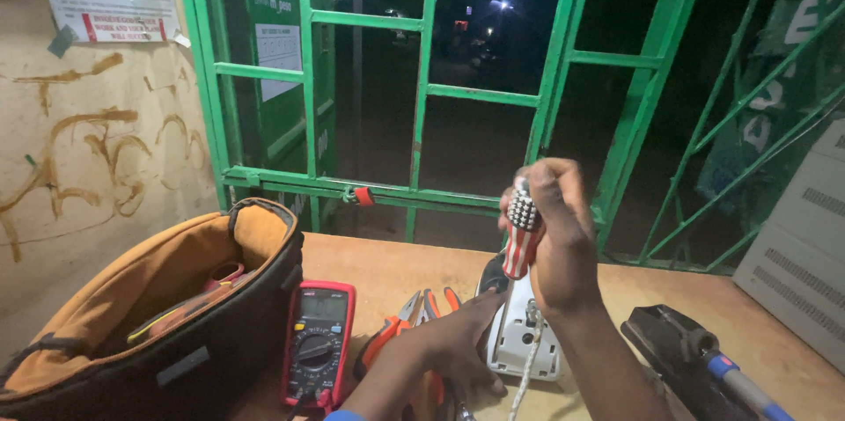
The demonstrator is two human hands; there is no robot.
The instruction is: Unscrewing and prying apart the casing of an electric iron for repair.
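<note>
**Screwdriver upright over a white device at the night-time tabletop**

From the head view: the right hand (556, 241) is up above the tabletop (396, 267), its grip wrapped tight around the handle of a screwdriver (523, 229) patterned in stars and red-and-white stripes; the handle stands near upright, the shaft dropping behind the hand toward a white device (515, 337) lying on the wood; where the tip lands is hidden. The left hand (458, 333) comes in low from the bottom edge, fingers stretched forward and pressing on the near end of that white device; its grip is flat and open, holding nothing. A white cord (528, 368) trails from the device toward the bottom of the frame.

Just left of the left hand lie orange-handled pliers (400, 324), partly covered by the forearm; beside them a red-cased multimeter (319, 342) lies face up, dial showing. Further left sits an open tool bag (167, 307), black outside, tan inside, tools poking from it. At far right a dark tool with a blue-banded grey handle (695, 355) rests on the tabletop. Behind it all stands a green metal gate (422, 87), darkness and a few lights beyond; a stained wall (88, 148) on the left.
</note>
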